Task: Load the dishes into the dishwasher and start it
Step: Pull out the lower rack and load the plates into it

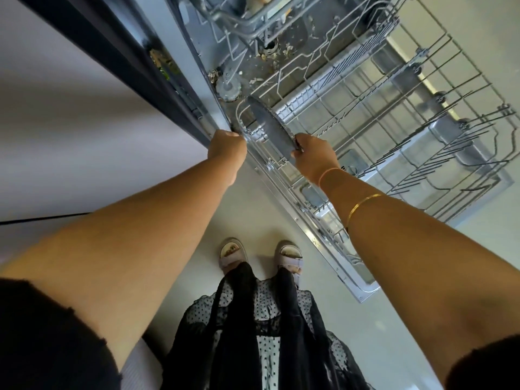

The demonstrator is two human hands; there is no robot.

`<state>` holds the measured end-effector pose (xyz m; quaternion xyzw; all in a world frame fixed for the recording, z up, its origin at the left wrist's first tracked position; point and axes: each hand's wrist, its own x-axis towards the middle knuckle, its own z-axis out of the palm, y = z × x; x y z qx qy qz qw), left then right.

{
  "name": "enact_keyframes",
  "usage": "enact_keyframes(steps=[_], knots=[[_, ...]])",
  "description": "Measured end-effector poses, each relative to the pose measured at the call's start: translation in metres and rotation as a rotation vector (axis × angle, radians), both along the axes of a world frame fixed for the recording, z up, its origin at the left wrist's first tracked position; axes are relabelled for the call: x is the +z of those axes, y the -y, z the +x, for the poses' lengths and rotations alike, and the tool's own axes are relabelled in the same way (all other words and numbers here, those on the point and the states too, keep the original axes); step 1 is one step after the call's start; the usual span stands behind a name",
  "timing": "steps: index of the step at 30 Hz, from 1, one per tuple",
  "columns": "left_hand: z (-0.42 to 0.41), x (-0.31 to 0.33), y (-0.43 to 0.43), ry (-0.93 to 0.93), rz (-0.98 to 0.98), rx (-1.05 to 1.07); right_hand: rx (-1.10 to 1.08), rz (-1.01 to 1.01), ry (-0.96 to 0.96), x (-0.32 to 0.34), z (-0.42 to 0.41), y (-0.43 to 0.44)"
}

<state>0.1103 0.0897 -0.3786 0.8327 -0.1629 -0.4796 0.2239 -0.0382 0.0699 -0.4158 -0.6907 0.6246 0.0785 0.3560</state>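
A person's right hand [313, 157] pinched the rim of a dark plate [270, 125], which stood on edge in the pulled-out dishwasher rack [238, 116]. The left hand [226, 147] was curled at the rack's corner, its fingers hidden, so its grasp could not be told.

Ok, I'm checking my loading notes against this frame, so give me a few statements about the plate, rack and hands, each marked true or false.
1. The right hand holds a dark plate by its rim. True.
2. The plate lies flat. False: it stands on edge in a corner of the rack.
3. The rack is full of dishes. False: the plate is the only dish seen in it.
4. The rack is pulled out over the open door. True.
5. The left hand holds a cup. False: it is at the rack's corner, and no cup shows.
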Motion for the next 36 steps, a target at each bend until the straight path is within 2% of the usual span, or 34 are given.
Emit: enact_keyframes(steps=[3,7,10,16,22,27,32,36], knots=[[0.001,-0.009,0.001,-0.039,0.01,0.047,-0.016,0.004,-0.004,-0.003,0.003,0.0],[-0.001,-0.013,-0.001,-0.011,0.003,-0.004,0.007,0.092,-0.015,-0.002,0.003,-0.005],[-0.005,-0.009,-0.005,-0.089,0.018,-0.014,0.005,0.135,-0.006,0.005,0.004,-0.011],[-0.015,0.013,-0.011,-0.119,0.002,-0.043,-0.004,0.165,-0.003,0.026,0.009,-0.016],[-0.018,0.04,-0.025,-0.052,-0.038,-0.116,0.04,0.202,-0.021,0.052,0.014,-0.025],[-0.011,0.075,-0.046,-0.016,-0.048,-0.133,0.046,0.183,0.01,0.094,0.026,-0.035],[0.003,0.147,-0.071,0.089,-0.095,-0.168,0.077,0.043,0.085,0.17,0.052,-0.05],[0.025,0.22,-0.1,0.259,-0.191,-0.098,0.267,-0.127,0.177,0.239,0.083,-0.075]])
